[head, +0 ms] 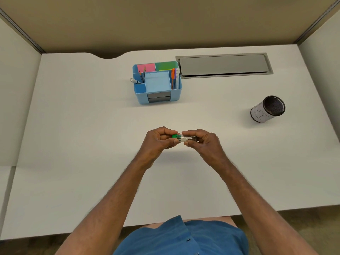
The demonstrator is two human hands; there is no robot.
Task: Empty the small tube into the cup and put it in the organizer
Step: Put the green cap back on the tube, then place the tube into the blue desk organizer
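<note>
A small clear tube (185,138) with a green cap (175,136) lies sideways between both hands, a little above the middle of the white desk (92,144). My left hand (159,140) pinches the green cap end. My right hand (202,142) grips the clear body with thumb and fingers. Thin dark contents show inside the tube. The black mesh cup (267,109), wrapped in a white paper label, stands upright at the right. The blue organizer (157,83) stands farther back at the centre.
The organizer holds pencils, a marker, orange pens and pink and green sticky notes; its middle compartment holds a light blue pad. A grey cable hatch (223,65) is set in the desk behind it. Partition walls close in the left, back and right.
</note>
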